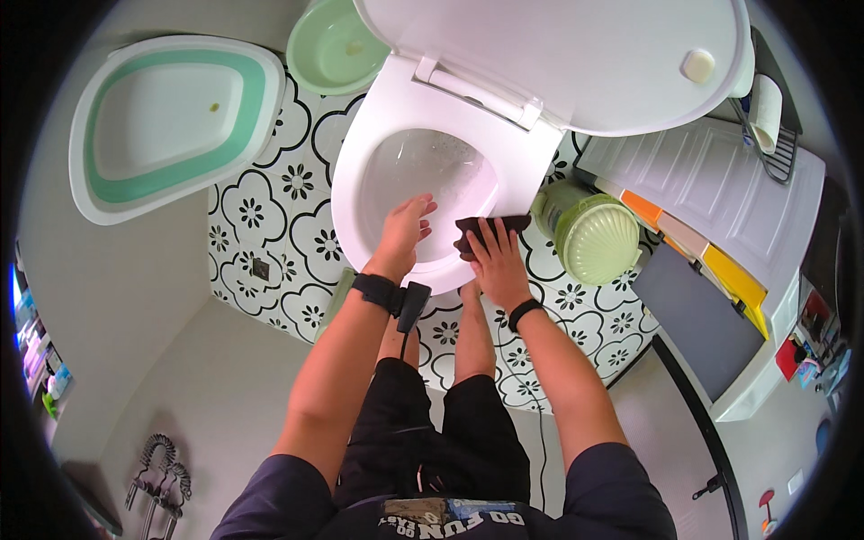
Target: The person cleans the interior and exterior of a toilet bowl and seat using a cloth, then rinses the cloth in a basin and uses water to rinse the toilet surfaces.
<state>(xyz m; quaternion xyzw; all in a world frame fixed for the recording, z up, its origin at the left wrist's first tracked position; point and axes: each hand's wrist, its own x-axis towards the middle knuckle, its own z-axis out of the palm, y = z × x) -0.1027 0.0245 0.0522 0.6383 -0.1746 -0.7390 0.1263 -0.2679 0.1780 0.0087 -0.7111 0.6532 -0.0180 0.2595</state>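
A white toilet stands in front of me with its lid raised and its seat down over the bowl. My right hand lies spread on a dark brown cloth, pressing it against the right front part of the seat. Over the front left part of the bowl opening hovers my left hand, empty, its fingers apart and slightly curled. The raised lid leans back at the top of the view. Some small bubbles or drops show inside the bowl.
A green basin and a white and teal folding tub are at the left. To the right are a lidded green bin and a white cabinet with coloured fronts. A cable runs across the patterned floor.
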